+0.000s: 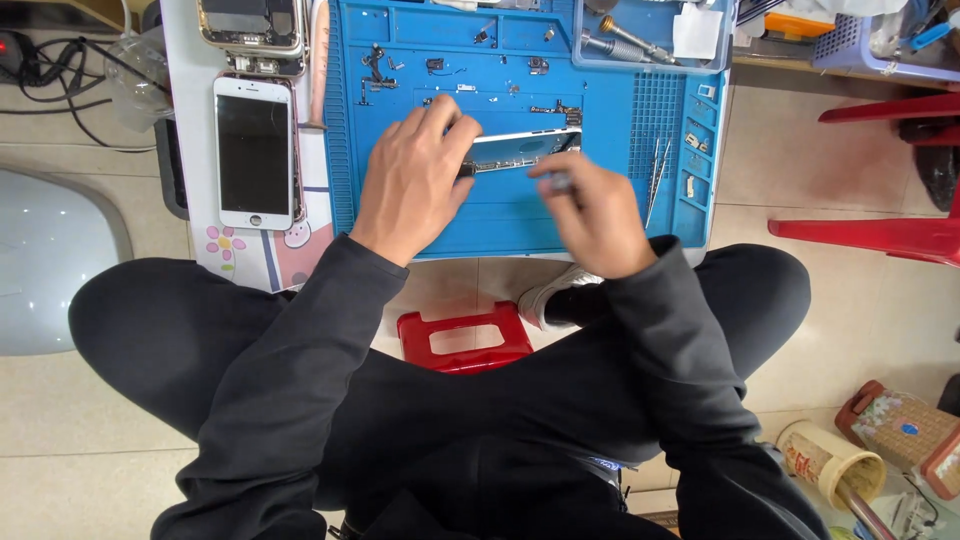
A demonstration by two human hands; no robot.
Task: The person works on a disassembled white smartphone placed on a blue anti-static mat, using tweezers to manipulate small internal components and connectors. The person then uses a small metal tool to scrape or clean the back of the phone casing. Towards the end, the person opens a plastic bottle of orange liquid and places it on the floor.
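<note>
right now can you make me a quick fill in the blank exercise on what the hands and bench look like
1. The left hand presses on a phone housing that lies on a ____ work mat.
2. The white-fronted phone lies to the ____ of the mat.
3. The tweezers lie on the mat, nearest the ____ hand.
4. The stool under the table is ____.

Missing words: blue; left; right; red
</note>
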